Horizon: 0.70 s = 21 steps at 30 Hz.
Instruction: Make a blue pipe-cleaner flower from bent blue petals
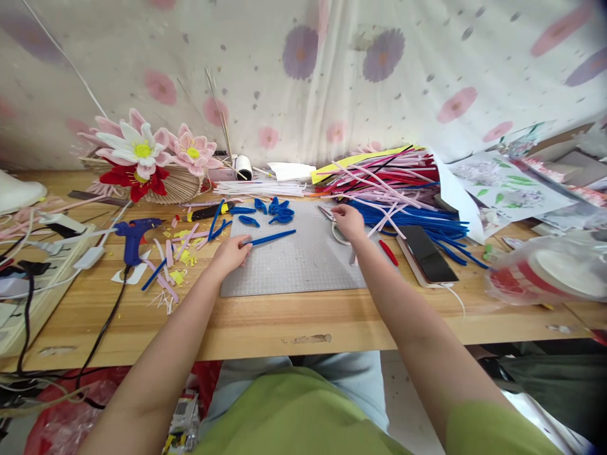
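Blue pipe cleaners (272, 238) lie side by side in my left hand (231, 254), which grips them at one end over the left part of the grey cutting mat (294, 272). My right hand (349, 222) is closed at the middle of a pair of scissors (340, 235) near the mat's right side. The scissors' blades point away to the left, and their pale handle loops show below my fingers. Bent blue pipe-cleaner petals (279, 208) sit at the back of the mat.
Blue (412, 221) and pink-red pipe-cleaner bundles lie at back right. A phone (429, 254) and a bagged tub (559, 268) are on the right. On the left are a blue glue gun (135, 239), scraps (177, 253), fuzzy flowers (142, 148) and a power strip (57, 272) with cables.
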Available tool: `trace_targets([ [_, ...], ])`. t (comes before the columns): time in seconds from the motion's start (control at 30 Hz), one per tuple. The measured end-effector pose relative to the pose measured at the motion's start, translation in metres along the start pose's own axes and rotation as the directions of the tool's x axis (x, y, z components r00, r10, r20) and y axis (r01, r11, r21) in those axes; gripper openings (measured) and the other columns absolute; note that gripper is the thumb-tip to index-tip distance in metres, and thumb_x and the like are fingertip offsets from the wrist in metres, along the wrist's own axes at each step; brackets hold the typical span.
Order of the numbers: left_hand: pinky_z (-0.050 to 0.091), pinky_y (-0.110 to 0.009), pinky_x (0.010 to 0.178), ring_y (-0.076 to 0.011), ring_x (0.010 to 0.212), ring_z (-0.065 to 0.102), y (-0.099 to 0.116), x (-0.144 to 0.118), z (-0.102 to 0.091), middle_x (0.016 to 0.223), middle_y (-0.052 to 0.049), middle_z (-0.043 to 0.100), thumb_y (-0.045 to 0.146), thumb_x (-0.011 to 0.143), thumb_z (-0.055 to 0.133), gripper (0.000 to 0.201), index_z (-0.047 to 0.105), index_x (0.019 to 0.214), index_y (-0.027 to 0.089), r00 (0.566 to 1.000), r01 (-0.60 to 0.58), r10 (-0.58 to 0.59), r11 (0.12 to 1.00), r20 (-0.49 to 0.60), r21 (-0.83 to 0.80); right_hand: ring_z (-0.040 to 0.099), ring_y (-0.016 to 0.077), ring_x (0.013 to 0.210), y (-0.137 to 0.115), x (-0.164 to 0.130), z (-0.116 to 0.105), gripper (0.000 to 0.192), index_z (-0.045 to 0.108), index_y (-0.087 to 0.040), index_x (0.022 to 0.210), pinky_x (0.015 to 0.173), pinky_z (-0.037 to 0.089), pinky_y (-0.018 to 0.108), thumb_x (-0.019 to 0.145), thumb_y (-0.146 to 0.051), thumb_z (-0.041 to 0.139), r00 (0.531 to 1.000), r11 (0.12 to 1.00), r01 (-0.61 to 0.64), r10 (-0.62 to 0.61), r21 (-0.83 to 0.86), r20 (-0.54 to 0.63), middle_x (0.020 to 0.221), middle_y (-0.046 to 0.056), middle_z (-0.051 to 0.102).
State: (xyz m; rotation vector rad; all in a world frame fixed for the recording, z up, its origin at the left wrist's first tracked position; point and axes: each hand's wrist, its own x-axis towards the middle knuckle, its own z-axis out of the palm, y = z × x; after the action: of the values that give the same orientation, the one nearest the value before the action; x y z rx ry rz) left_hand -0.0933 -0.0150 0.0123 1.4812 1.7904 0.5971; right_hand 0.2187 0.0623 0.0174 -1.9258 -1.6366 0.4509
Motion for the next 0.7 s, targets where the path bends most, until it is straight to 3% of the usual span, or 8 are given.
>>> trace_targets([
  [0.07,0.048,-0.027,0.055,-0.0098,0.045,0.053,-0.002,0.002,-0.001,0.079,-0.002,0.065,0.029,0.078,0.052,0.050,0.049,0.127,0.019,0.993,-0.036,0.047,0.994,-0.111,0.100,0.054,0.0217,0.098,0.018,0.006,-0.020,0.037,0.066,-0.019,0.103,0.078,0.040,0.031,0.078,-0.010,0.040,0.998,0.920,0.063,-0.060,-0.388,0.021,0.109,0.010,0.061],
  [0.17,0.049,-0.029,0.064,-0.0138,0.057,0.058,-0.001,0.002,-0.001,0.086,-0.005,0.066,0.029,0.078,0.052,0.050,0.049,0.126,0.017,0.963,-0.044,0.081,0.988,-0.259,0.146,0.046,0.0307,0.108,0.038,0.011,-0.039,0.033,0.067,-0.013,0.100,0.084,0.035,0.038,0.075,-0.009,0.046,0.998,0.859,0.064,-0.052,-0.509,0.037,0.112,0.019,0.057],
  [0.33,0.049,-0.028,0.067,-0.0130,0.063,0.057,0.003,0.003,0.003,0.089,-0.004,0.064,0.028,0.077,0.050,0.044,0.054,0.120,0.017,0.920,-0.142,0.160,0.987,-0.359,0.076,0.049,0.0260,0.102,0.045,0.013,-0.038,0.028,0.066,-0.011,0.096,0.083,0.034,0.035,0.078,-0.009,0.044,0.996,0.821,0.090,-0.065,-0.563,0.065,0.106,0.018,0.060],
  [0.5,0.049,-0.026,0.065,-0.0099,0.059,0.053,-0.001,0.005,0.004,0.091,-0.003,0.063,0.025,0.076,0.049,0.037,0.059,0.110,0.018,0.908,-0.206,0.207,0.978,-0.364,0.044,0.052,0.0223,0.096,0.028,0.011,-0.027,0.024,0.064,-0.018,0.094,0.072,0.036,0.031,0.080,-0.015,0.045,0.996,0.837,0.081,-0.085,-0.542,0.019,0.106,0.010,0.062],
  [0.7,0.049,-0.024,0.067,-0.0102,0.065,0.055,0.004,0.002,0.011,0.096,-0.004,0.061,0.024,0.078,0.047,0.036,0.057,0.111,0.018,0.917,-0.232,0.234,0.972,-0.322,0.044,0.054,0.0221,0.091,0.003,0.006,-0.009,0.027,0.061,-0.018,0.095,0.068,0.036,0.030,0.081,-0.011,0.039,0.987,0.875,0.112,-0.151,-0.470,-0.047,0.099,0.011,0.063],
])
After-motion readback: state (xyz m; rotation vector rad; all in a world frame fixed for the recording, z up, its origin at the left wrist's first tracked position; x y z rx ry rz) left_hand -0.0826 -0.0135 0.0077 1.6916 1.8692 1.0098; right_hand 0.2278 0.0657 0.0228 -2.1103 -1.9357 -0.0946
